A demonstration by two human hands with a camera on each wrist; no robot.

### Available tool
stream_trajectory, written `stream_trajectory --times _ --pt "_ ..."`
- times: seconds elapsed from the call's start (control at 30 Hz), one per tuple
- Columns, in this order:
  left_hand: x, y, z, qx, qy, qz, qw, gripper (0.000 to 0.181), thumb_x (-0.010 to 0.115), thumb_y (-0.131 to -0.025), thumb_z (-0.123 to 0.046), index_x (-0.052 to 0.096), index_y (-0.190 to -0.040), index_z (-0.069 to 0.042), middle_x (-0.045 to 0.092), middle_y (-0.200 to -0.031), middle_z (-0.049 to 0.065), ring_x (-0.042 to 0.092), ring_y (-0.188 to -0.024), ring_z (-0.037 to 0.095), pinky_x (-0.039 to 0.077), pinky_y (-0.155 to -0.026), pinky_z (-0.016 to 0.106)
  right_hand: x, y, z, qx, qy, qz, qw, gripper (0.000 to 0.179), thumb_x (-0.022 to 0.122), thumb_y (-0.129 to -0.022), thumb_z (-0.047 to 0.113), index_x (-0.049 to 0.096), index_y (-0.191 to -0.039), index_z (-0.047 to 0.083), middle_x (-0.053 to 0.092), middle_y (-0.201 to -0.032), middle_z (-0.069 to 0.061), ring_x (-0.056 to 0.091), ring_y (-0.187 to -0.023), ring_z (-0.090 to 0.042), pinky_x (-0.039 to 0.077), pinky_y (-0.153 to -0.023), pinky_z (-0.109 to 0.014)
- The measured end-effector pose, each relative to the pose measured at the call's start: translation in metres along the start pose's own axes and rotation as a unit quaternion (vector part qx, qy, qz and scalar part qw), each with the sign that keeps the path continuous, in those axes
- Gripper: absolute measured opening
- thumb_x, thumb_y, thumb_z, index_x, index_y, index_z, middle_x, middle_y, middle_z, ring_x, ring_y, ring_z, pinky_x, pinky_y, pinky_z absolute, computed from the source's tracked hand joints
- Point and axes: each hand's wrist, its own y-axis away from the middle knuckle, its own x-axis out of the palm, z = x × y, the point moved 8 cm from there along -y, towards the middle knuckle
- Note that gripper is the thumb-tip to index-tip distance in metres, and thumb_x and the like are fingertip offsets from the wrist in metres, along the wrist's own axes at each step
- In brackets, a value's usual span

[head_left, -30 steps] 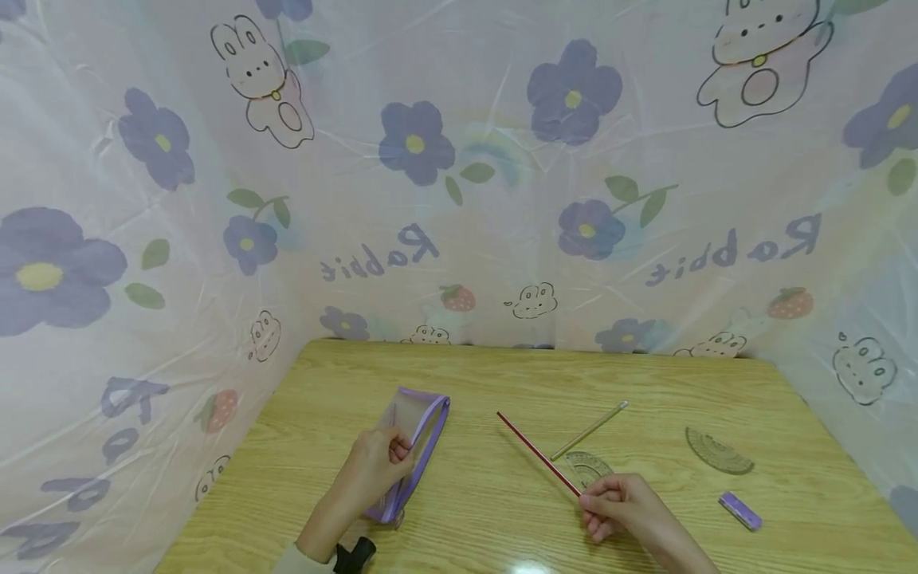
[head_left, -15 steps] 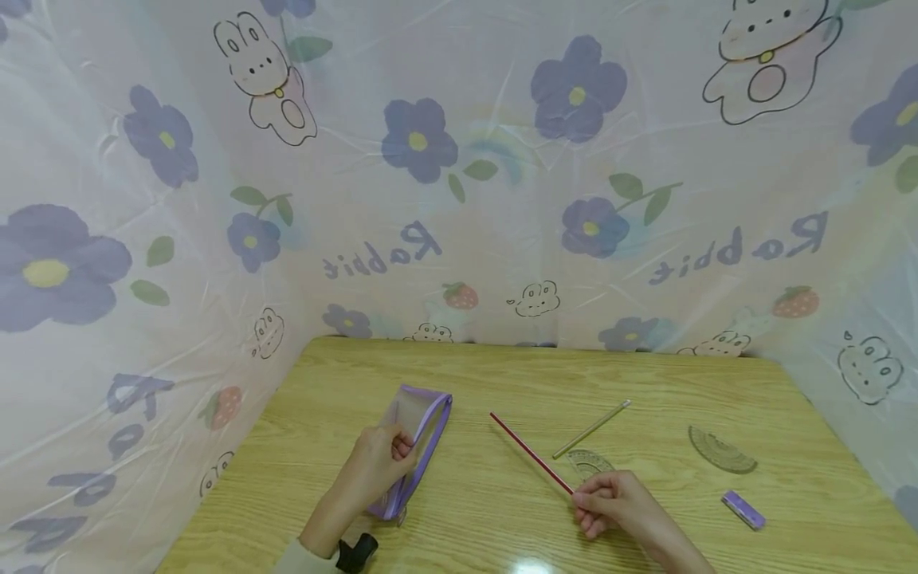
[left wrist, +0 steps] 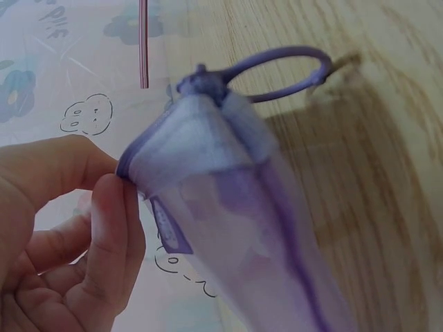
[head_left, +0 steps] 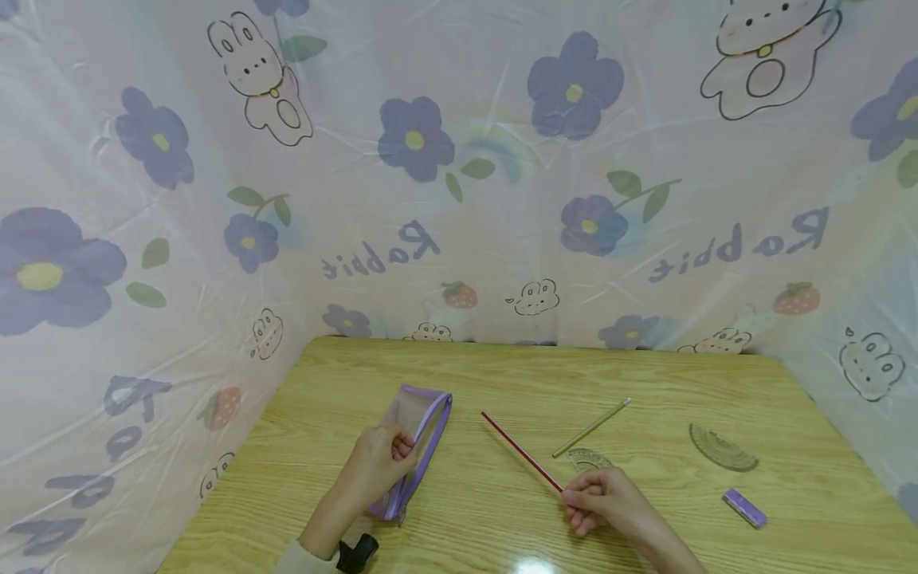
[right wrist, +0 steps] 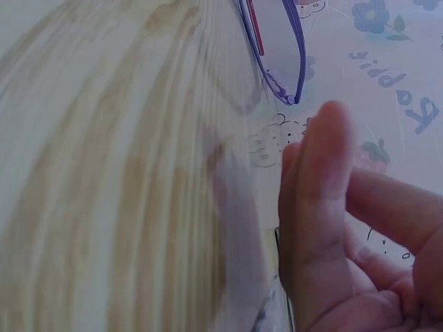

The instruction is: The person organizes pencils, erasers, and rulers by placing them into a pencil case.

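My left hand (head_left: 376,462) pinches the edge of a see-through pencil case (head_left: 412,405) with purple trim, its mouth parted. Up close in the left wrist view, thumb and finger grip the purple rim (left wrist: 126,162) beside a loop (left wrist: 280,55). My right hand (head_left: 602,502) holds a thin red-and-white striped pencil (head_left: 519,451) by its near end. The far end points up and left toward the case, with a gap between them. In the right wrist view the case (right wrist: 297,41) overlaps part of the red pencil (right wrist: 255,28).
Beyond the right hand lie a gold pencil (head_left: 591,428) and a clear protractor (head_left: 590,460), partly hidden by the hand. Farther right are a second protractor (head_left: 722,448) and a purple eraser (head_left: 744,508). A printed curtain (head_left: 495,263) encloses the wooden table (head_left: 502,375).
My right hand has moved a little to the left with the red pencil, closer to the case. The left hand keeps its pinch on the case in nearly the same place.
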Motion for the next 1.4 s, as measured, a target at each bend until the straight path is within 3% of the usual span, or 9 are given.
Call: stream_trajectory --times 0.53,0.77,1.0,1.4 --pt "0.003 0.001 0.001 0.014 0.006 0.008 0.9999 0.01 0.071 -0.08 0.007 0.065 -0.08 -0.001 0.062 -0.073 -0.001 0.058 -0.062 0.002 0.052 -0.055 0.015 0.012 -0.009 0.002 -0.002 0.005 -0.004 1.0 0.025 0.062 -0.096 0.0 0.058 -0.101 -0.024 0.068 -0.083 -0.023 0.069 -0.066 -0.015 0.06 -0.062 -0.029" --pt "0.003 0.0 0.002 0.004 0.005 0.002 1.0 0.009 0.07 -0.08 0.006 0.065 -0.08 -0.002 0.061 -0.072 -0.003 0.057 -0.062 0.003 0.052 -0.055 0.016 0.017 -0.015 0.002 0.013 0.005 -0.01 0.9999 0.023 0.062 -0.096 0.0 0.059 -0.1 -0.022 0.068 -0.082 -0.02 0.068 -0.066 -0.016 0.06 -0.062 -0.029" --pt "0.003 -0.002 0.002 0.004 0.004 -0.011 0.9999 0.01 0.071 -0.079 0.006 0.065 -0.08 -0.002 0.061 -0.072 -0.003 0.057 -0.062 0.003 0.053 -0.055 0.017 0.023 -0.022 0.006 0.003 0.004 -0.001 1.0 0.024 0.062 -0.096 0.0 0.058 -0.1 -0.023 0.067 -0.08 -0.02 0.067 -0.065 -0.016 0.06 -0.061 -0.028" --pt "0.003 -0.001 0.002 0.005 0.011 -0.006 0.9999 0.009 0.071 -0.08 0.005 0.066 -0.081 -0.002 0.062 -0.073 -0.003 0.057 -0.062 0.002 0.053 -0.055 0.017 0.033 -0.03 0.005 0.008 -0.007 -0.002 0.9999 0.024 0.063 -0.095 -0.001 0.058 -0.099 -0.024 0.068 -0.079 -0.017 0.067 -0.064 -0.015 0.059 -0.06 -0.026"
